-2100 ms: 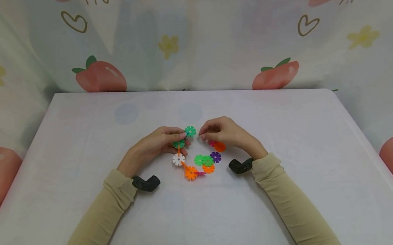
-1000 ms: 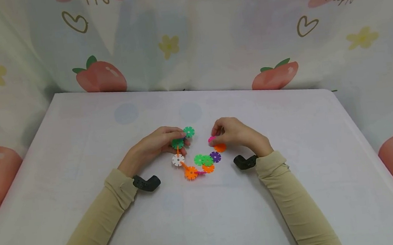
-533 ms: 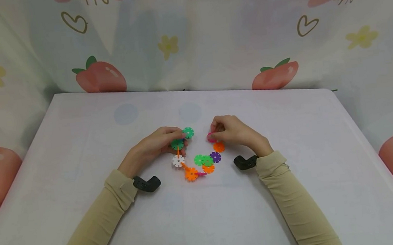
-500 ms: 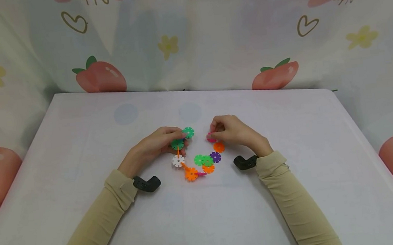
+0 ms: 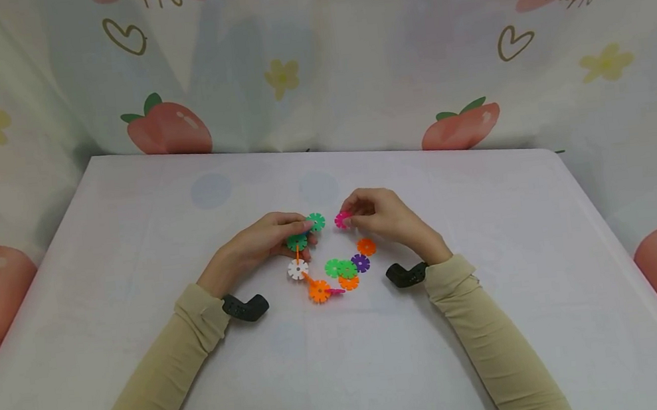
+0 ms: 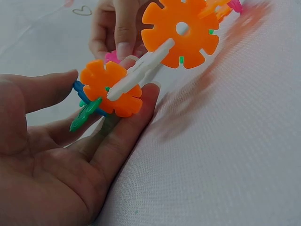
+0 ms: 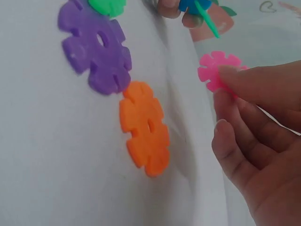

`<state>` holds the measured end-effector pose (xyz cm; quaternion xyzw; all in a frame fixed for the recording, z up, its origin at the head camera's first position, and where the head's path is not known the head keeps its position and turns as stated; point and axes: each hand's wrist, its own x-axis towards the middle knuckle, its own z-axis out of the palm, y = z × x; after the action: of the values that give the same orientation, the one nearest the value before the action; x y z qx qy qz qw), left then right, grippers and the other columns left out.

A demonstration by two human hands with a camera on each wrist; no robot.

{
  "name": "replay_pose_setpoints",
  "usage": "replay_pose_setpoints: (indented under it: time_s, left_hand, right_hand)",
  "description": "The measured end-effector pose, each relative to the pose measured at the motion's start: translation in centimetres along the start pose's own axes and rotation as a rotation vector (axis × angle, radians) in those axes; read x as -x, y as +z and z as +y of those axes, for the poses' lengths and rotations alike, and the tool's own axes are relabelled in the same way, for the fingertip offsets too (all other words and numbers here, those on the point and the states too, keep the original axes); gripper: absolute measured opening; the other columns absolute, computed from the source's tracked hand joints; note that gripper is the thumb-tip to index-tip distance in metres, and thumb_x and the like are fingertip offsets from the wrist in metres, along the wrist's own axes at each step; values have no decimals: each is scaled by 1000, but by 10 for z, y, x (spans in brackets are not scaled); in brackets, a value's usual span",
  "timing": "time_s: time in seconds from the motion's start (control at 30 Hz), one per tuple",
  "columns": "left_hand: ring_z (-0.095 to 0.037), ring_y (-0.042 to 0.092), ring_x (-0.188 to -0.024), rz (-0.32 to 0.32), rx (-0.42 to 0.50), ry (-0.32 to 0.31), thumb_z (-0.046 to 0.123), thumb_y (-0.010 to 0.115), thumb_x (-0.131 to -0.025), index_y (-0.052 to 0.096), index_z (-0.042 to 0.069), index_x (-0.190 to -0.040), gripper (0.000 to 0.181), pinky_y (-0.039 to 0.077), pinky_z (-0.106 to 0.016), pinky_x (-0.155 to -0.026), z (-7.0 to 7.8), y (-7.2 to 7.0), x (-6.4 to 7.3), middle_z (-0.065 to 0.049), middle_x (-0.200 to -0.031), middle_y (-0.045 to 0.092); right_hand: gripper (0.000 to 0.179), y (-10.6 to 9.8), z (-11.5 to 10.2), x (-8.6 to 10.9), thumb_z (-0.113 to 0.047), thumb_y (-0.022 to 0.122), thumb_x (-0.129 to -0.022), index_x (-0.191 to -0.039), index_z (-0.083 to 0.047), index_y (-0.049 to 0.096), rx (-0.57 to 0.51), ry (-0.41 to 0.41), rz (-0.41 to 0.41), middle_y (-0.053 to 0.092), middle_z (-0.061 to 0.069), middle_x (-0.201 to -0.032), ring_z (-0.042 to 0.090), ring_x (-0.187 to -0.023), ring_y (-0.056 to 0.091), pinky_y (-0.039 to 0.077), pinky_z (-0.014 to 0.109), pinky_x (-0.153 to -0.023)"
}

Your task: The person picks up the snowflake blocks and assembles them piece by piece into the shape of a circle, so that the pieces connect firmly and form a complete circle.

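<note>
My left hand (image 5: 265, 235) holds a chain of slotted snowflake discs between thumb and fingers. At its upper end, a green disc (image 5: 317, 221) sticks out past the thumb, beside a blue disc (image 6: 79, 87) partly hidden by the hand. From there the chain runs down through another green disc (image 5: 296, 242), an orange disc (image 6: 110, 89), a white disc (image 5: 298, 269) and a further orange disc (image 5: 319, 291), with a pink disc (image 5: 335, 292) at its low end. My right hand (image 5: 386, 215) pinches a loose pink disc (image 7: 211, 70), raised off the table and apart from the chain.
Loose discs lie between the hands on the white tabletop (image 5: 346, 377): orange (image 7: 146, 132), purple (image 7: 99, 47), two light green (image 5: 332, 268) and another orange (image 5: 349, 283). Whether that last one touches the chain, I cannot tell. A printed curtain (image 5: 353, 95) stands behind.
My right hand moved right, took the pink disc from beside the loose orange one, then lifted it leftward, closer to the green end disc. The left hand stays nearly still with the chain.
</note>
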<state>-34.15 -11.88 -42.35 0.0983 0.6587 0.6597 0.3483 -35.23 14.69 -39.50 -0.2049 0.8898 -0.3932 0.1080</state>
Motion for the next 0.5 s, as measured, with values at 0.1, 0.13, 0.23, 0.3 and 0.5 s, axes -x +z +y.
replay_pose_setpoints:
  time_s: [0.1,0.13,0.23,0.3,0.5]
  left_hand:
    - [-22,68,-77,-1,-9,4,21,54,-108,62,-5,-121,31,61,-32,-82,0,0,0,-13,-104,68]
    - [-22,68,-77,0,-10,5,21,54,-108,62,-5,-121,31,61,-32,-82,0,0,0,-13,-104,68]
    - [-22,68,-77,2,-16,3,21,53,-108,62,-5,-121,31,61,-32,-81,0,0,0,-12,-104,68]
    - [-21,68,-77,2,-20,4,21,53,-109,62,-5,-121,31,61,-31,-81,0,0,0,-12,-104,68]
    - [-21,68,-78,-4,-22,10,22,52,-109,62,-5,-120,30,61,-31,-81,0,0,0,-12,-102,68]
  right_hand:
    - [9,2,-2,0,-8,73,-94,-103,-8,75,-2,-8,18,74,8,-98,22,-85,65,55,30,-77]
    - [9,3,-3,0,-9,73,-94,-103,-8,75,-4,-14,25,74,8,-97,22,-85,65,56,29,-77]
    - [9,6,-4,0,-10,75,-93,-102,-8,76,-13,-31,42,75,8,-98,22,-86,67,57,28,-80]
    - [9,8,-5,-1,-9,75,-93,-102,-6,75,-22,-42,50,75,8,-98,22,-86,68,59,30,-81]
    - [6,14,-6,0,-3,73,-94,-99,-4,74,-23,-88,67,75,10,-96,22,-85,71,61,35,-82]
